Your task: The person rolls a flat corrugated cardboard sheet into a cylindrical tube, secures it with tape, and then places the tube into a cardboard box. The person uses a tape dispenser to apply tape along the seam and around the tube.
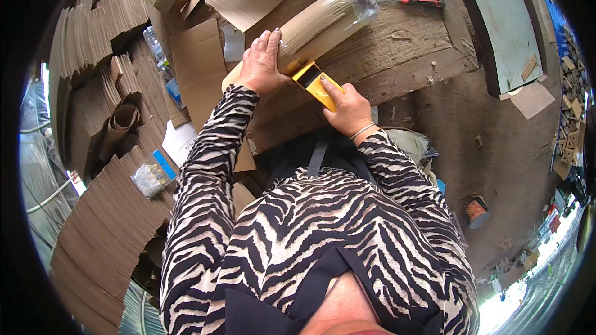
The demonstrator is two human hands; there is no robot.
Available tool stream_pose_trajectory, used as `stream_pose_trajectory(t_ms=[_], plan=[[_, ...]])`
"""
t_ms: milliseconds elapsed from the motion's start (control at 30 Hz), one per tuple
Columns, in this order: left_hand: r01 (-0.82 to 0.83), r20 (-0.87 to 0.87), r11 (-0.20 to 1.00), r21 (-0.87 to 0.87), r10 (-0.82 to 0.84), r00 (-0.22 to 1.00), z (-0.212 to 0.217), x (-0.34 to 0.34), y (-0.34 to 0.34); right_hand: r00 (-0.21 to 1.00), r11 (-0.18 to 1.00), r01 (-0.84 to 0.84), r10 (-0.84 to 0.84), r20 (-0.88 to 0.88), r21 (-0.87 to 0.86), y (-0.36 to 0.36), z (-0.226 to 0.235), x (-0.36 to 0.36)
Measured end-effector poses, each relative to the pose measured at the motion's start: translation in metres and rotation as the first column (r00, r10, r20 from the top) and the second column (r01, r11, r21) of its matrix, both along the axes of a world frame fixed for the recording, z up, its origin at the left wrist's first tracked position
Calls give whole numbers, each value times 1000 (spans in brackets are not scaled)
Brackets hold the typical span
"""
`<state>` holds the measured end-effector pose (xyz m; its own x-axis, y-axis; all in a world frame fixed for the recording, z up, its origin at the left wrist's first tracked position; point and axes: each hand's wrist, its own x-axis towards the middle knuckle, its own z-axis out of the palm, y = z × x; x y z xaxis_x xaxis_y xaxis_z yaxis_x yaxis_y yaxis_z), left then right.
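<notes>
Status on long tan cardboard bundle [313, 36], clear plastic [362, 1] over one end?

On brown wooden counter [403, 37]. Left hand [262, 65] clamped over bundle's unwrapped part; right hand [349, 110] closed round boxy yellow plastic dispenser [321, 90], its mouth apparently against bundle's near side.

Technique?

I'd keep left pressure firm, dispenser square to bundle, pull slow and even, no jerking.

Moderate, diffuse light — my left hand [264, 65] and right hand [349, 110] read clearly, soft shadows only. Blown-out white glare at 4 o'clock; paler brightness through the plastic sheeting [42, 211] at 9. Clear wrap [361, 4] at 1 throws glints. Brown floor [515, 142] at 3, dimmer. Heavy fisheye — straight edges bow, rim smears soft, corners black.
</notes>
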<state>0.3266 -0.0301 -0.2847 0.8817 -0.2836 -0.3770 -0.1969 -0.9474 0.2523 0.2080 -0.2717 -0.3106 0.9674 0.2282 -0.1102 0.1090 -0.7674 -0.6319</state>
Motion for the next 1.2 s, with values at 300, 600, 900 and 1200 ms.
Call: stream_pose_trajectory(t_ms=[300,600,900,1200], plan=[[-135,43,934,-330,157,987,-39,-24,84,999,999,-9,7,-47,-31,-1,-3,-6],[-834,-554,112,-540,699,452,-86,-171,113,999,1000,-22,21,-28,-4,-7,-7,-6],[-846,-782,-206,-491,533,324,-77,-248,33,989,986,-147,146,-13,-81,-47,28,-19],[-453,-726,-593,-665,656,207,-66,-252,48,962,961,-269,271,23,-61,24,57,5]])
